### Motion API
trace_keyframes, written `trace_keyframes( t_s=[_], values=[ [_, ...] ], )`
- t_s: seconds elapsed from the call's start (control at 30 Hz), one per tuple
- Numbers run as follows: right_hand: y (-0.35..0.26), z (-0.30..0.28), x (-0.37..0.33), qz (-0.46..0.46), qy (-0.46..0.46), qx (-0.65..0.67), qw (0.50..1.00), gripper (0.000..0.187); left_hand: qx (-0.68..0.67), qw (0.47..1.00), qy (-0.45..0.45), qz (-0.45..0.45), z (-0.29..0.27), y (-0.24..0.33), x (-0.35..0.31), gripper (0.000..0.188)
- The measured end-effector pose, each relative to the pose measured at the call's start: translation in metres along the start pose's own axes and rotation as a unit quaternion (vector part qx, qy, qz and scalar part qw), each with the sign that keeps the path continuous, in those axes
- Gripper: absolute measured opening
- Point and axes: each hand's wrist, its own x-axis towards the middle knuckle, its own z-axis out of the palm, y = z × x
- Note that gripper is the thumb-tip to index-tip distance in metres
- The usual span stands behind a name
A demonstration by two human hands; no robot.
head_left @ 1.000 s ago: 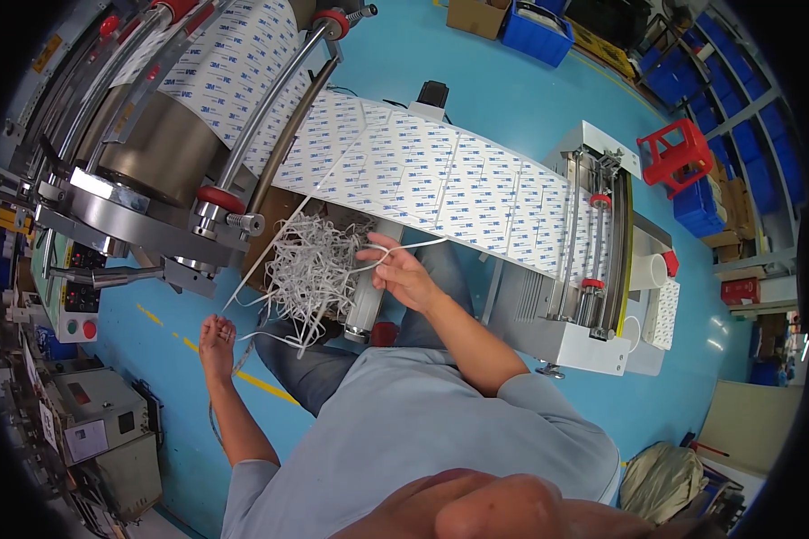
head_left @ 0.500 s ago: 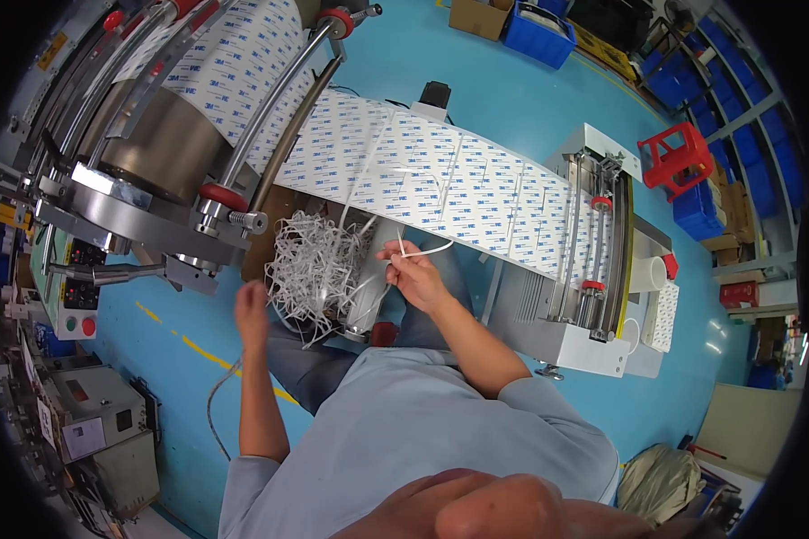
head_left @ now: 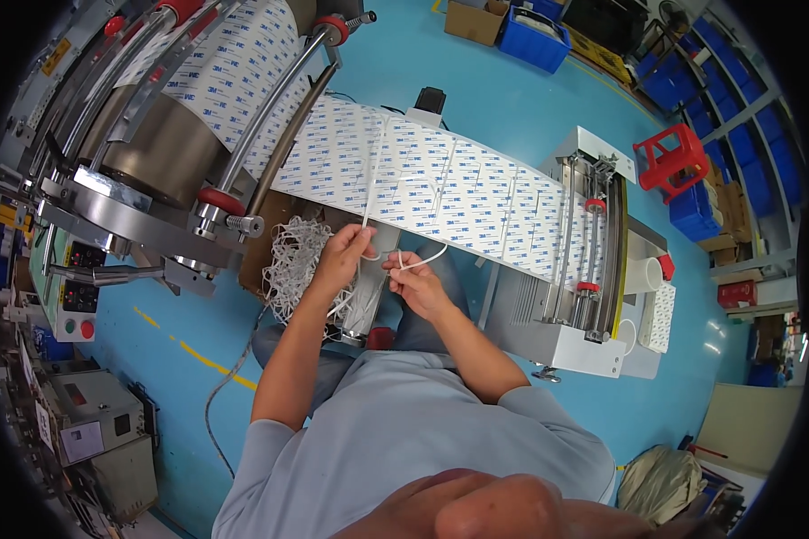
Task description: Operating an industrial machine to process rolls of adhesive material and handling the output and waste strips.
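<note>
A broad web of white sheet with blue print [head_left: 404, 171] runs across in front of me. My left hand [head_left: 340, 259] is at its near edge, fingers pinched on a narrow white strip [head_left: 369, 205] that runs up over the sheet. Just to the right and a little lower, my right hand [head_left: 417, 286] pinches another thin white strip [head_left: 433, 257], which curves up to the sheet's edge. Below the left hand, a tangled heap of white strips [head_left: 297, 265] is partly covered by that hand and forearm. A clear-wrapped roll [head_left: 365, 304] lies between the hands and my lap.
A large metal roller machine [head_left: 162, 148] with bars and red collars stands at the left. On the right, the sheet enters a white machine unit [head_left: 557, 337] with rollers. Farther off are a red stool [head_left: 671, 162] and a blue bin [head_left: 535, 38]. A cable [head_left: 235, 368] hangs at left.
My left hand has moved right and up from beside the heap to the sheet's near edge and now pinches a strip. The right hand keeps its strip and has shifted slightly down.
</note>
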Motion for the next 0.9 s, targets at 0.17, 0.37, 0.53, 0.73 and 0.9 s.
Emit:
trace_keyframes(
  t_s=[0.17,0.37,0.53,0.73,0.9],
  values=[
    [0.003,0.001,0.006,0.005,-0.013,-0.009,1.000,0.027,-0.044,0.998,0.046,-0.005,-0.009,0.010,-0.010,0.033],
    [0.007,0.013,0.013,0.018,-0.017,-0.027,0.999,0.027,-0.094,0.985,0.142,-0.030,-0.049,0.004,-0.032,0.030],
    [0.028,0.043,0.044,0.018,-0.036,-0.018,0.999,0.027,-0.079,0.978,0.185,-0.056,-0.131,-0.001,-0.051,0.026],
    [0.055,0.086,0.091,0.008,-0.095,-0.002,0.995,0.033,-0.081,0.973,0.204,-0.067,-0.251,-0.015,-0.071,0.024],
    [0.061,0.091,0.094,0.001,-0.108,-0.004,0.994,0.037,-0.180,0.949,0.253,-0.055,-0.276,-0.020,-0.093,0.024]
  ],
)
